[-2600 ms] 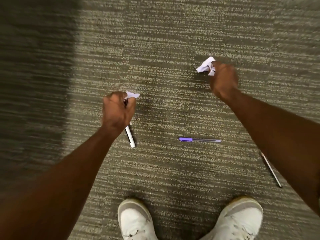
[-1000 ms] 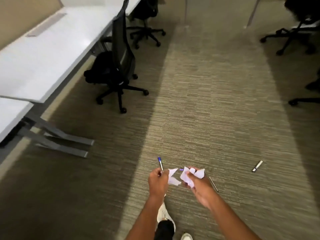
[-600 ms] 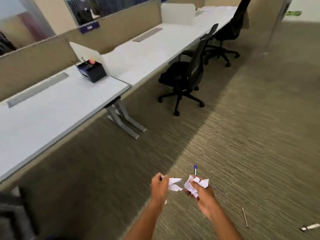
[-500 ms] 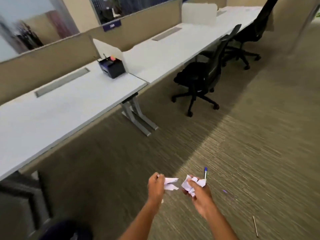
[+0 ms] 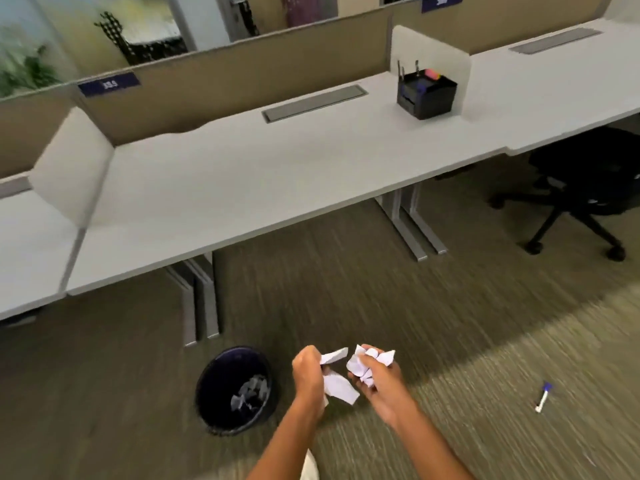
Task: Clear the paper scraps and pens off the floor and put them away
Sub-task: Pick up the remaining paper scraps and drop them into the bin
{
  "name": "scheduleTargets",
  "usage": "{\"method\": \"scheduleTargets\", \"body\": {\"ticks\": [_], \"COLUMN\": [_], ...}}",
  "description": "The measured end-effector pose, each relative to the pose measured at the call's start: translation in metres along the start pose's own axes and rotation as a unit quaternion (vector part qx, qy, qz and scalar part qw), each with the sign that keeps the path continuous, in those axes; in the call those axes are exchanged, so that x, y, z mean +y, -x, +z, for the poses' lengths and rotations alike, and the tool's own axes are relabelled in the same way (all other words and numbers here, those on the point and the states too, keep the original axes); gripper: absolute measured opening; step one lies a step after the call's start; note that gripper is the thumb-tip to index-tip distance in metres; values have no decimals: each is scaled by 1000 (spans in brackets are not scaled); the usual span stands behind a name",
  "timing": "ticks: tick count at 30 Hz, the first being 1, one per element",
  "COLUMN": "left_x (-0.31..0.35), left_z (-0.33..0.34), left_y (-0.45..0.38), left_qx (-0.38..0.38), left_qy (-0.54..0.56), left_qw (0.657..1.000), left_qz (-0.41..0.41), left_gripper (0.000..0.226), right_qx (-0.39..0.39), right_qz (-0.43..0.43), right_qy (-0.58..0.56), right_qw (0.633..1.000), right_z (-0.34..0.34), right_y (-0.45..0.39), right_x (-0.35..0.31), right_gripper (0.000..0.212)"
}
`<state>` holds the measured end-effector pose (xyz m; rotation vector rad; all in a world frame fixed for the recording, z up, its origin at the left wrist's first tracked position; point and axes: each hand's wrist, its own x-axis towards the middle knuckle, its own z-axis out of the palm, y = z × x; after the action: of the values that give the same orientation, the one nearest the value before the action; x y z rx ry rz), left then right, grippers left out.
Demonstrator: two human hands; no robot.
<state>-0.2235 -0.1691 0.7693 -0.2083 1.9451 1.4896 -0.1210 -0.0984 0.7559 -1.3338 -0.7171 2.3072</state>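
Observation:
My left hand (image 5: 309, 375) is closed around white paper scraps (image 5: 337, 386) that stick out to its right; whether a pen is still in that fist is hidden. My right hand (image 5: 379, 382) grips a crumpled wad of paper (image 5: 363, 362). Both hands hover close together just right of a round black wastebasket (image 5: 207, 386) on the carpet, which has paper scraps (image 5: 251, 396) in its bottom. A pen with a blue cap (image 5: 542, 396) lies on the carpet at the right.
A long white desk (image 5: 242, 181) runs across the view, its grey legs (image 5: 204, 306) just behind the wastebasket. A black desk organizer (image 5: 426, 93) holding pens stands at the desk's back right. A black office chair (image 5: 585, 188) is tucked under the desk at the right.
The view has swung left from the open aisle to face the desk, bringing the wastebasket into sight. Both hands still hold their paper, close together in front of me.

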Motion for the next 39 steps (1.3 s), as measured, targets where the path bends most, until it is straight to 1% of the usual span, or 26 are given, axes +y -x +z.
{"method": "scheduleTargets", "body": {"ticks": [4, 7, 10, 14, 17, 20, 24, 30, 33, 35, 37, 39], "left_x": [16, 23, 27, 29, 30, 32, 29, 18, 11, 5, -4, -11], "left_z": [-85, -153, -206, -255, -282, -296, -302, -297, -295, -294, -295, -296], "left_y": [-57, -90, -116, -140, -160, -181, -209, -251, -268, -279, -287, -291], "left_qx": [29, 65, 109, 159, 186, 199, 210, 209, 216, 224, 228, 229], "left_qy": [57, 99, 137, 206, 220, 226, 237, 216, 205, 171, 106, 42], "left_qw": [997, 991, 981, 961, 951, 946, 939, 945, 947, 954, 964, 970], "left_qz": [-40, -65, -81, -93, -110, -118, -131, -128, -118, -106, -86, -65], "left_gripper": [7, 9, 11, 15, 22, 24, 20, 21, 19, 18, 17, 14], "right_qx": [-10, -11, -20, -40, -48, -51, -46, -42, -44, -53, -57, -47], "right_qz": [42, 85, 125, 154, 168, 170, 169, 177, 175, 174, 180, 174], "right_qy": [38, 62, 92, 144, 170, 184, 209, 240, 250, 277, 311, 355], "right_qw": [998, 994, 988, 977, 970, 967, 962, 954, 951, 943, 931, 917], "right_z": [98, 159, 206, 258, 290, 312, 329, 337, 339, 338, 335, 328], "right_y": [-20, -33, -41, -46, -49, -55, -73, -105, -122, -134, -143, -153], "right_x": [61, 102, 135, 167, 187, 201, 219, 234, 237, 240, 243, 245], "right_gripper": [21, 27, 29, 28, 28, 31, 37, 40, 47, 58, 72, 80]}}
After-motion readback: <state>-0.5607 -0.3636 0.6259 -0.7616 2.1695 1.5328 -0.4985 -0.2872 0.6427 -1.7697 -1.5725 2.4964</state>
